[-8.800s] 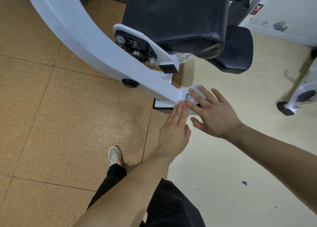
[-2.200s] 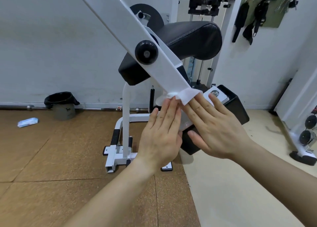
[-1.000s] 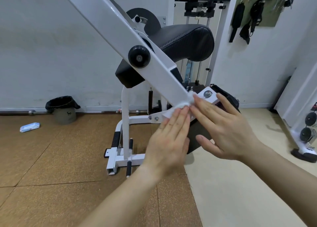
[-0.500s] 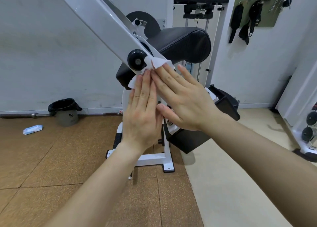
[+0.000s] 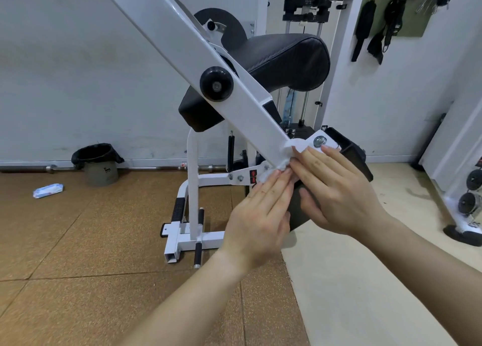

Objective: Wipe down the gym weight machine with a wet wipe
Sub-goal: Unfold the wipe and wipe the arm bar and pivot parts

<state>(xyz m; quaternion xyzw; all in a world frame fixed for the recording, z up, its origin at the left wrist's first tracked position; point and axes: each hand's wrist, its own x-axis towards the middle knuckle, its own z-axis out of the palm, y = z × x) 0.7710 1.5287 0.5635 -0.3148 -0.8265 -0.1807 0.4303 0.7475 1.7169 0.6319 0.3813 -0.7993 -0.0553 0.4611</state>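
Left hand (image 5: 257, 223): is showing bare across the back, the fingers and the wrist. Right hand (image 5: 339, 197): is presenting bare in the same way. Left forearm (image 5: 182, 306) and right forearm (image 5: 430, 280): both are running uncovered as far as the lower edge of the view. Fingernails: are showing short, trimmed close to the tips, with a faint gloss. Knuckle creases are showing across the left fingers. The wide lens is stretching both forearms broad toward the bottom edge.
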